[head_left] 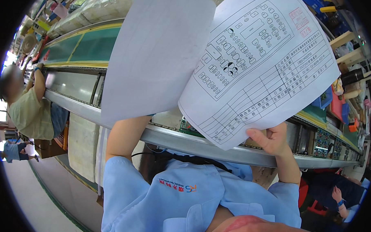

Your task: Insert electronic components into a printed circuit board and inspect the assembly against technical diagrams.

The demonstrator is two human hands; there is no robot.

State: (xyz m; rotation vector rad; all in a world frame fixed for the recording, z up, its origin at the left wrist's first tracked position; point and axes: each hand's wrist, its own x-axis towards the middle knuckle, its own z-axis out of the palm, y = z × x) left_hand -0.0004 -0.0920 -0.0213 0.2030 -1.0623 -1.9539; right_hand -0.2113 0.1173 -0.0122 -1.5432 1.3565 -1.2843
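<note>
Two paper sheets up over the conveyor line. Printed sheet point(252, 69), R of the pair: part outlines drawn on the far half, a grid of boxes w/ text on the near half, red stamp toward the far R corner. R hand point(271, 140) is at its near R edge, closed in a pinch, thumb on the printed face, other fingers mostly behind; so the sheet lies far + L of that hand. Blank-faced sheet point(159, 53) is L of it, curled, overlapping its L edge. L hand is hidden behind that one (only the L forearm point(126, 135) shows, going up under the near edge), so can't tell how open it is or what it holds. Metal rail point(249, 157) runs L to R b/w papers & the person's blue shirt point(149, 209). Green circuit board point(188, 125) shows just under the printed sheet's near L edge; more boards point(322, 142) R of the R hand. Co-worker point(32, 114) well to the L.
</note>
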